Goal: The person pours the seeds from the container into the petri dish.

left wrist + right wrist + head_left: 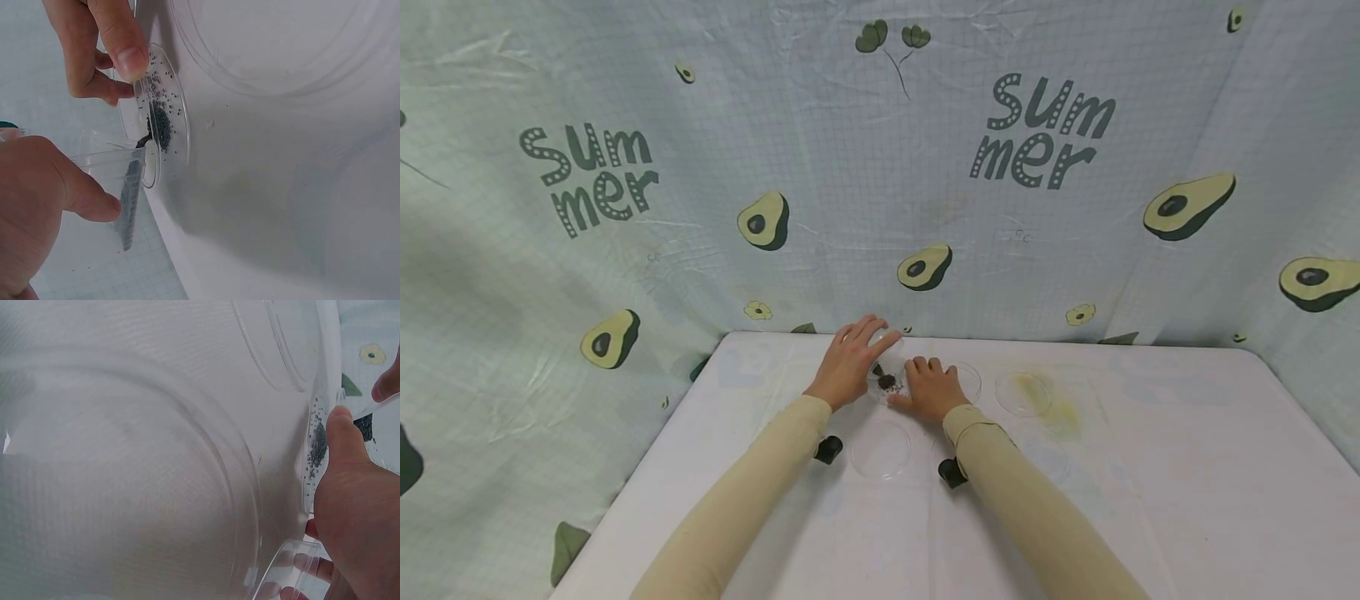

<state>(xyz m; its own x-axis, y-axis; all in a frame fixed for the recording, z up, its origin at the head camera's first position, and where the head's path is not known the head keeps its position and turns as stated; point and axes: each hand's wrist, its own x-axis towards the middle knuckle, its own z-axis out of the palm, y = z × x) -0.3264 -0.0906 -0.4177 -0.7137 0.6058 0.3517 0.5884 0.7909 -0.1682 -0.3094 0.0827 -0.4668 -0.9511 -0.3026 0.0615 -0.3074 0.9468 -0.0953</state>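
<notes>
- The see-through container (103, 161) is tipped over the granule dish (186, 112), with dark granules (160, 128) at its lip and heaped and scattered in the dish, which sits near the far edge of the tabletop (1150, 500).
- My left hand (847, 367) grips the container, thumb bent against its wall. I judge it light, thin and smooth, so it's best held round the sides, without squeezing.
- My right hand (928, 392) pinches the dish's rim, thumb on one side, bent fingers beyond. The dish looks light, stiff and rather brittle; the rim is the place to hold. The granules look dry and apt to roll.
- Just beside my right hand lies a second dish (973, 377), partly covered by it; a third dish (1025, 393) lies to the right, and a fourth dish (880, 450) nearer me.
- Glassy edges are faint against the white, my palms hide part of the container and the dish, and I can't tell what the granules are.
- Behind hangs an avocado-print sheet (850, 150).
</notes>
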